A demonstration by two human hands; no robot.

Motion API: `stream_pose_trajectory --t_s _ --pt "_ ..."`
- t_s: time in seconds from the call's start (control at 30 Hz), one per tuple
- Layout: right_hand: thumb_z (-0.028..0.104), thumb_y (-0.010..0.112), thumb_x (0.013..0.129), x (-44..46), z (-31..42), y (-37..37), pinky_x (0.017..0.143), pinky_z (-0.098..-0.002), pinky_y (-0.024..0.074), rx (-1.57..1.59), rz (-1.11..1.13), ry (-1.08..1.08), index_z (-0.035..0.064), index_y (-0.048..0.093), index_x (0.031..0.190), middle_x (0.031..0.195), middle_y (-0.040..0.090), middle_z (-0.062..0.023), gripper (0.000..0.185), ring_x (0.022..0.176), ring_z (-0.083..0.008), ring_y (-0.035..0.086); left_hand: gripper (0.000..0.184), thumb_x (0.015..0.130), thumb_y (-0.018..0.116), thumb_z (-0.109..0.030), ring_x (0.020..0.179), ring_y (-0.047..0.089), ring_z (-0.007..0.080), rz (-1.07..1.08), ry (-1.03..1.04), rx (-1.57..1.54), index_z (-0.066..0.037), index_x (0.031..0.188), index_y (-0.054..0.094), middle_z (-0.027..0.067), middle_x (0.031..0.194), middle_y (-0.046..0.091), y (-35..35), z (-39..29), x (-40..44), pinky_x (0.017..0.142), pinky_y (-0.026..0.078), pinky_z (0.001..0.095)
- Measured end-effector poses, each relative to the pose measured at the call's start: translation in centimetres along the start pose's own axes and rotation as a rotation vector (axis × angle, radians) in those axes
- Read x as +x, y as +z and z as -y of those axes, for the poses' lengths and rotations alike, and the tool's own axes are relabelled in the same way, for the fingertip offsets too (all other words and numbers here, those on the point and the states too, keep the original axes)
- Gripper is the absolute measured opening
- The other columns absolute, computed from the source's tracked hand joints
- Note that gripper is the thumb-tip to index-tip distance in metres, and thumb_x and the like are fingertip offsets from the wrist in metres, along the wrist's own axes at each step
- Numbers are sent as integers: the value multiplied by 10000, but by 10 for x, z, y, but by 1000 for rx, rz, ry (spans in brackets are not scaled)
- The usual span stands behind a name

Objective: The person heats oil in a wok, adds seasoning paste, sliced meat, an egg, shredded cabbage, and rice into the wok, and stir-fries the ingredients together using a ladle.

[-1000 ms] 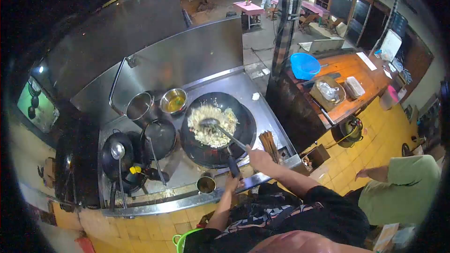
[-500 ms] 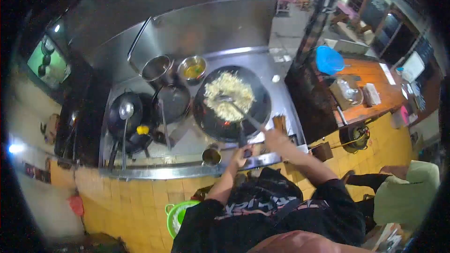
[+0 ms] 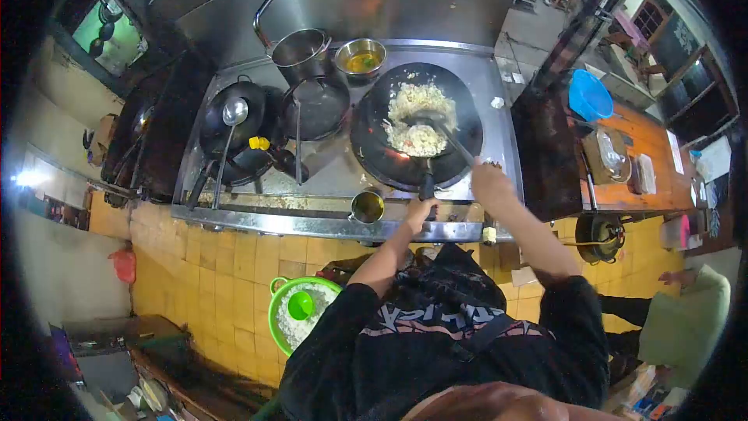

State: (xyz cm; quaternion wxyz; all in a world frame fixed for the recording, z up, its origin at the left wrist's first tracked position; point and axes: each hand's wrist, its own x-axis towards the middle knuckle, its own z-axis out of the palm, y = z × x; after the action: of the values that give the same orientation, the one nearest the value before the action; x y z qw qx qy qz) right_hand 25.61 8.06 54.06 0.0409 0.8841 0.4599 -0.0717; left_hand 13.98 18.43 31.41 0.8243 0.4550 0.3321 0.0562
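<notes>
My left hand (image 3: 421, 214) is wrapped round the black handle (image 3: 427, 181) of a large dark wok (image 3: 464, 121) on the stove. In my right hand (image 3: 494, 189) is the handle of a spatula (image 3: 460, 144). Its dark, slightly blurred head lies in the pale fried rice (image 3: 425, 98) inside the wok. The rice sits in two joined heaps, one behind and one in front of the spatula head. An orange glow shows at the wok's near left part. A metal cup (image 3: 367, 207) stands on the stove's front ledge, left of my left hand.
Left on the stove are a steel pot (image 3: 301, 54), a bowl of yellowish liquid (image 3: 361, 57), a dark pan (image 3: 318, 109) and a wok with a ladle (image 3: 234, 111). A green basket of rice (image 3: 277, 320) stands below left. Rightward are a wooden table (image 3: 639, 140) and a seated person (image 3: 686, 320).
My view has turned, so the stove appears higher and further right. The spatula has moved through the rice, which is now parted into two heaps. My left hand stays on the wok handle.
</notes>
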Motion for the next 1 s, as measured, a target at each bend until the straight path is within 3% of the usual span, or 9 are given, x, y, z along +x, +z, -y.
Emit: stream_pose_trajectory --t_s 0.13,0.23,0.33,0.5,0.67,0.77,0.87,0.97,1.0 --pt "73 471 810 30 -12 94 695 -398 527 153 60 -69 -69 372 1272 912 626 -223 493 828 -355 628 113 785 629 -91 487 538 158 42 -57 -320 -2 737 578 55 607 569 12 -23 -5 468 442 287" --pt "75 492 778 -18 -46 -6 731 -462 501 209 171 -181 3 410 1250 937 612 -234 484 867 -395 601 167 816 607 -121 486 525 158 -181 -116 -366 -20 693 554 53 590 554 48 -45 -22 448 414 291" --pt "94 528 746 -54 -56 -79 777 -496 472 236 256 -7 91 460 1191 963 604 -236 450 899 -421 578 199 825 593 -161 517 520 152 14 -162 -549 -62 670 519 54 581 537 109 -114 -97 488 422 279" --pt "129 510 773 -63 -85 -45 746 -487 478 301 260 -186 80 512 1110 922 613 -222 341 873 -395 596 166 793 648 -183 546 524 128 122 -253 -401 -69 787 528 28 630 525 64 -108 -81 534 469 295" --pt "159 506 800 -71 -77 -7 702 -484 494 251 95 -84 118 460 1229 762 613 -230 434 779 -398 613 147 863 547 -175 580 527 145 -187 -180 -156 -89 746 523 19 639 523 74 -54 -97 529 442 272" --pt "104 481 774 -69 -79 17 618 -469 506 201 7 -123 84 459 1219 742 621 -218 446 707 -382 624 132 840 565 -177 568 532 154 112 -278 -278 -98 739 536 19 625 523 100 -89 -143 540 440 287" --pt "139 490 829 -83 -85 -3 445 -351 498 220 73 -183 55 518 1152 672 607 -110 336 587 -210 636 166 817 609 -205 504 508 145 -59 -284 -195 -83 733 532 16 588 523 69 -96 -96 506 434 276" --pt "142 459 841 -85 -77 11 585 -427 505 135 77 -87 38 494 1196 736 605 -247 372 761 -316 644 175 822 598 -185 492 501 152 -116 -160 -182 -83 718 501 25 575 509 51 -62 -75 492 428 279" --pt "151 459 852 -93 -78 34 529 -403 507 -106 -246 -203 4 509 1175 729 611 -225 359 715 -319 649 164 826 592 -176 502 511 157 -38 -105 -183 -77 732 501 32 577 509 61 -57 -89 493 435 287"
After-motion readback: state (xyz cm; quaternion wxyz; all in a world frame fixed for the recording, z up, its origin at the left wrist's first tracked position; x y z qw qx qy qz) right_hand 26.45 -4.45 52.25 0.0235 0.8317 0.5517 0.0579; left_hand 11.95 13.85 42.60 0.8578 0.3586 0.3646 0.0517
